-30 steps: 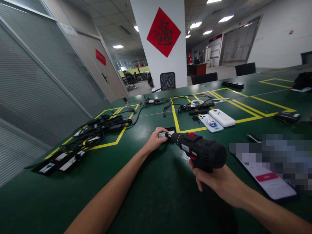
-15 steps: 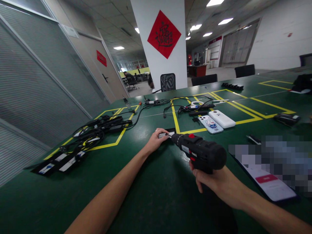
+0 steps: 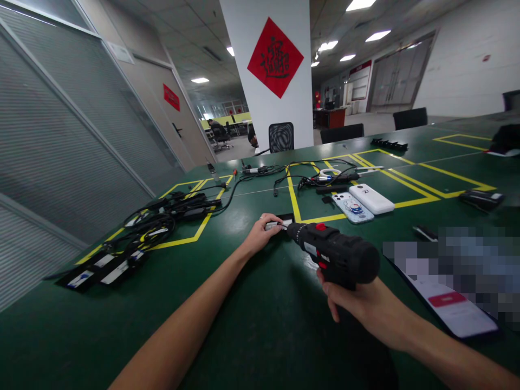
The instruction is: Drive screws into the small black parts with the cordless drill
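My right hand [image 3: 353, 298] grips a black cordless drill [image 3: 335, 250] with red switches, held roughly level above the green table. Its chuck and thin bit point left toward a small flat black piece with a pale top [image 3: 287, 221] that lies on the table. My left hand [image 3: 262, 232], a ring on one finger, is closed on the left part of that piece, fingers over its top beside the bit. Whether the bit's tip touches the piece is too small to tell.
Bundled black cables and adapters [image 3: 162, 216] lie at the left. A patterned phone [image 3: 352, 207] and a white power bank [image 3: 371, 199] rest beyond the drill. A lit phone [image 3: 459, 309] is at the right edge. More cables [image 3: 260, 170] and yellow tape outlines [image 3: 294, 195] mark the table.
The view has shifted very slightly. Both hands, the drill and the small black piece keep the same places relative to each other.
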Tool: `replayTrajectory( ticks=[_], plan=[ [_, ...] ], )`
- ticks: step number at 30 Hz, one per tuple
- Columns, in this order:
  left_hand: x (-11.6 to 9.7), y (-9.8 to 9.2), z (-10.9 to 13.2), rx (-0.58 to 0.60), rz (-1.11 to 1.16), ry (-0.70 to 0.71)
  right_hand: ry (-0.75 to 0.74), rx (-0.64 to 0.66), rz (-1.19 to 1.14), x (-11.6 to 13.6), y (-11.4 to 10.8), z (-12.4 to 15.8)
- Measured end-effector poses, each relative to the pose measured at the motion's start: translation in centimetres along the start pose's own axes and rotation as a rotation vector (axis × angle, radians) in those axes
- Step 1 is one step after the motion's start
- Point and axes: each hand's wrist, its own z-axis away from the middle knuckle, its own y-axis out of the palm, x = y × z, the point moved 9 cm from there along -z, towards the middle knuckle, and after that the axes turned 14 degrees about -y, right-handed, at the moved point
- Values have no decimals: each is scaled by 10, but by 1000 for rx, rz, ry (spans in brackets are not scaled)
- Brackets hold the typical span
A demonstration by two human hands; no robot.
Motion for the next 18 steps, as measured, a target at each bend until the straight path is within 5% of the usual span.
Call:
replayTrajectory(
  ticks=[18],
  plan=[
    [0, 0, 1, 3, 34, -21, 30, -14, 12, -1, -1, 2]
  ],
)
